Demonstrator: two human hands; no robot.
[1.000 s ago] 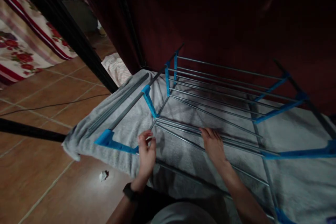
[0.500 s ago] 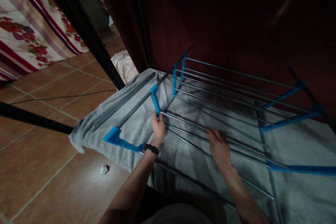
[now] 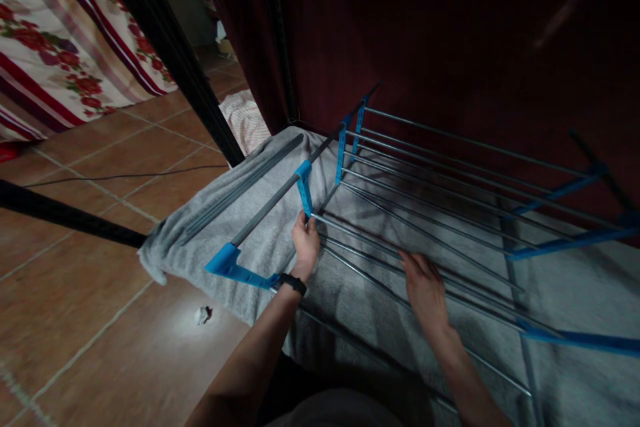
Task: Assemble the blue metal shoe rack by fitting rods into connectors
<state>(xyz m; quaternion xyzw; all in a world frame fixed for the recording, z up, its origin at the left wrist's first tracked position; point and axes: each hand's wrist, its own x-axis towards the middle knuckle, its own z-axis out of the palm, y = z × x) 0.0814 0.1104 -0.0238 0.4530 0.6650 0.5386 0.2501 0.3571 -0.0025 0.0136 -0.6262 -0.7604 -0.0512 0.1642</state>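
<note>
A drying rack (image 3: 450, 167) with grey metal rods and blue plastic brackets stands in front of me, with a grey towel (image 3: 260, 227) draped over it beneath the rods. My left hand (image 3: 305, 243), a dark watch on its wrist, grips the end of a rod just below a blue bracket (image 3: 304, 188). My right hand (image 3: 425, 287) rests flat, fingers extended, on the rods and the towel near the middle of the rack.
Brown tiled floor lies at the left, with a small crumpled scrap (image 3: 203, 314) and a thin black cable (image 3: 125, 177). A dark post (image 3: 170, 60), a flowered red-striped cloth (image 3: 55, 47) and a dark red curtain (image 3: 450, 33) stand behind. A pale striped cloth (image 3: 245, 121) lies on the floor.
My left hand rose from the rack's near edge and closed on a rod end under the blue bracket. The right hand stayed on the rods; the view shifted slightly.
</note>
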